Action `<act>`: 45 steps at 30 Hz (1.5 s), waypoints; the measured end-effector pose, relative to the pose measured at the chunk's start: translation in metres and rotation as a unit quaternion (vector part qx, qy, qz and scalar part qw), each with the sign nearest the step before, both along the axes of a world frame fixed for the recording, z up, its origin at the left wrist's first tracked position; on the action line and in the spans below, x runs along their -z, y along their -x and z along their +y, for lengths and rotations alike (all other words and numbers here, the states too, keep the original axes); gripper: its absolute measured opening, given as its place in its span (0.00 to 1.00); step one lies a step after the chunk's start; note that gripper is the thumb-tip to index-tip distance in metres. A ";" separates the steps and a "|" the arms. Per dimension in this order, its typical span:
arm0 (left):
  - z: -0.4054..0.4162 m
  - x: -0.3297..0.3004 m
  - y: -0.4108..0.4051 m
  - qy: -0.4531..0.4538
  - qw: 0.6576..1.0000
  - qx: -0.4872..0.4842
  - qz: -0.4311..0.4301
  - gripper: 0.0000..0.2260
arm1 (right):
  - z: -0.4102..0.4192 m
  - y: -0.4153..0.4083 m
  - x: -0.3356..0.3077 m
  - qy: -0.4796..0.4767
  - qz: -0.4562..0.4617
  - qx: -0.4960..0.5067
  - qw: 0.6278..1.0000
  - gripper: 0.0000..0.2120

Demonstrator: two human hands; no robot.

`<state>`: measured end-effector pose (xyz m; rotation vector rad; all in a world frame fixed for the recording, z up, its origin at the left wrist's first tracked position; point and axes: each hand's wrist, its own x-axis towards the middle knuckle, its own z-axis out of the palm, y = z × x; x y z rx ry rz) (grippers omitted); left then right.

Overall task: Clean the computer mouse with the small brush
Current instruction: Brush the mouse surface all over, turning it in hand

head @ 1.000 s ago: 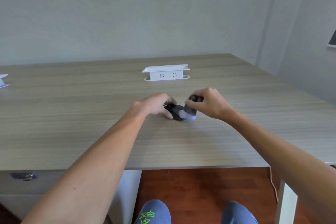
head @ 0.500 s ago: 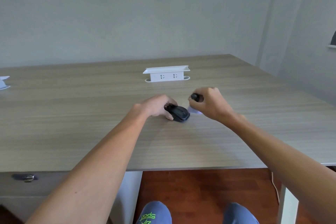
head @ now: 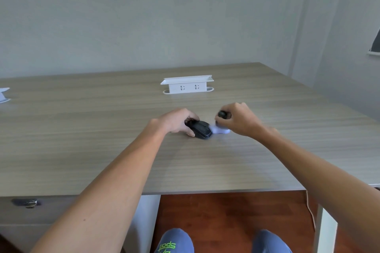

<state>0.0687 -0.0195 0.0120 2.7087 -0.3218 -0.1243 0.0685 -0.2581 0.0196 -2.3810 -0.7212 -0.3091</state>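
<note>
1. Nearest, below the bench edge: two knees in blue-grey cloth with green lettering, over a reddish wood floor.
2. At the near left, under the bench top: a drawer front with a metal lock.
3. Stretched forward over the pale wood-grain bench: two bare forearms, meeting near its middle.
4. Left hand: fingers curled around the far and left side of a black mouse, thumb tip pressed at its near left edge, holding it flat on the bench.
5. Mouse: lying on the bench directly between the two sets of fingers, its right end pointing toward the right hand.
6. Right hand: fingers closed in a fist around the dark handle of a small brush, handle end poking out above the thumb.
7. Brush head: pale, blurred, just below the right fingers and touching the right end of the mouse.
8. Beyond the fingers: a white socket box standing on the bench, well apart from both hands.
9. Far left edge: part of another white object, cut off.
10. Farthest: a plain grey wall.
</note>
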 end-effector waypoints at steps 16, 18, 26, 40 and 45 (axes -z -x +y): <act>-0.001 0.001 -0.001 0.001 1.000 0.001 -0.004 0.17 | 0.002 0.004 -0.002 0.017 -0.026 -0.043 0.999 0.07; -0.001 0.002 -0.001 0.003 1.000 -0.004 -0.004 0.18 | 0.002 0.000 -0.003 0.037 -0.047 -0.028 0.998 0.08; 0.000 0.002 -0.001 -0.005 1.000 0.001 -0.004 0.18 | 0.004 0.000 0.000 0.036 -0.051 -0.042 0.997 0.08; 0.003 0.005 -0.001 0.006 1.000 0.002 -0.008 0.17 | 0.007 -0.004 -0.002 -0.054 -0.024 -0.010 0.998 0.08; 0.003 0.005 0.000 0.005 1.000 -0.009 -0.014 0.19 | 0.010 -0.008 0.008 0.000 -0.033 -0.005 0.999 0.08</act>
